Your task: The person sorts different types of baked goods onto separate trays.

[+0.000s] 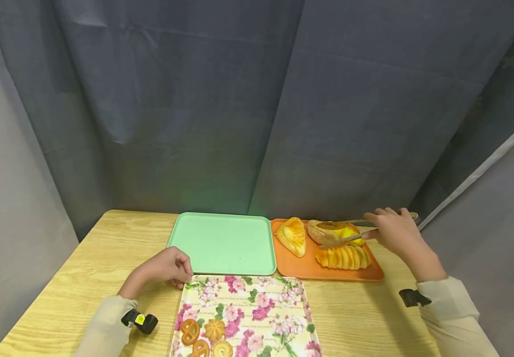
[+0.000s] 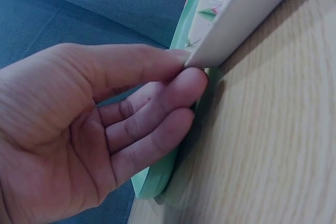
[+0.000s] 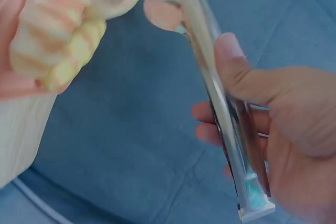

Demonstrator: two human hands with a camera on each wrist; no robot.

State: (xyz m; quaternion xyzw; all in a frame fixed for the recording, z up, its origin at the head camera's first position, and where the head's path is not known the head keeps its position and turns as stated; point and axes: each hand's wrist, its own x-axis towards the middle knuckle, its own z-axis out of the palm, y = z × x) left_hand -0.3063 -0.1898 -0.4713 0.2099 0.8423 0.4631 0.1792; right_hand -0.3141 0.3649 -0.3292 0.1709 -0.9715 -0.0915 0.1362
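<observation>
Nearest the head camera, a flower-printed rectangular tray point(image 1: 248, 302) runs off the bottom of the view, between two cream sleeves point(image 1: 105, 327) point(image 1: 453, 322). Largest of all is the dark grey-blue curtain point(image 1: 194, 99) behind a pale wood-grain table point(image 1: 105, 248). A mint-green tray point(image 1: 225, 245) lies just beyond the printed one, and to its right, close beside it, sits a smaller orange tray point(image 1: 301, 265).

The left hand point(image 1: 167, 267) pinches the printed tray's far left corner narrowly between thumb and forefinger. The right hand point(image 1: 395, 233) holds shiny metal tongs point(image 3: 210, 77), fingers and thumb curled about the handle; their two arms stand apart over the back of the orange tray. One arm lies along the far side of an oval brown bread roll point(image 1: 315, 234), the other along its near side; whether they touch it, I cannot tell.

Also on the orange tray are a ridged golden loaf point(image 1: 343, 258) in front, a triangular glazed pastry point(image 1: 291, 237) at left and a yellow bun point(image 1: 348, 233) beside the roll. On the printed tray's near left part lie two pretzel-shaped cookies point(image 1: 190, 331) point(image 1: 200, 349), a fluted cookie point(image 1: 214, 329) and a round swirled cookie point(image 1: 222, 349).
</observation>
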